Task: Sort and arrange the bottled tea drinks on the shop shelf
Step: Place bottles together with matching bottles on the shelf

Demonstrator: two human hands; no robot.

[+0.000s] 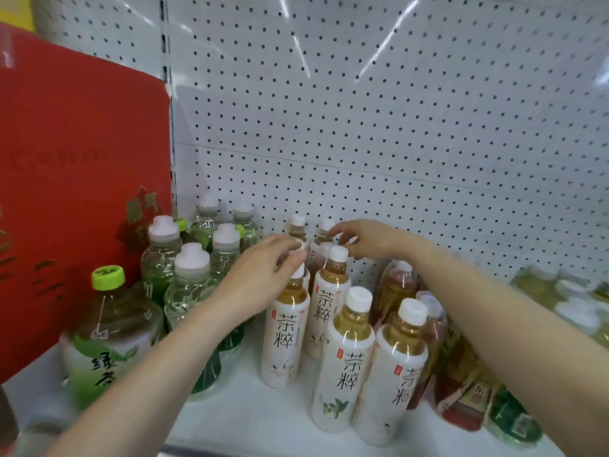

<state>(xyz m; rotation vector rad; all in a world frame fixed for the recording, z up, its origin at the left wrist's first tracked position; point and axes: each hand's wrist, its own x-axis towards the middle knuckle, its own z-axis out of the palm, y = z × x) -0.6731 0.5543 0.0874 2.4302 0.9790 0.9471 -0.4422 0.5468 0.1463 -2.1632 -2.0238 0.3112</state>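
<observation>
Several white-labelled tea bottles with white caps stand on the white shelf (263, 420); two are at the front (342, 364) (392, 384) and more stand behind. My left hand (260, 278) reaches in from the lower left and pinches the white cap of a tea bottle (286, 328) in the left column. My right hand (362, 240) comes from the right with its fingers curled round a white cap, just behind another tea bottle (331, 291). The body of the bottle under my right hand is hidden.
Clear green bottles with white caps (191, 285) crowd the left, and a large green-tea bottle with a lime cap (108, 328) stands at the front left. A red carton (75, 159) walls off the left. Red-labelled bottles (458, 374) lean at the right. A pegboard (362, 110) forms the back.
</observation>
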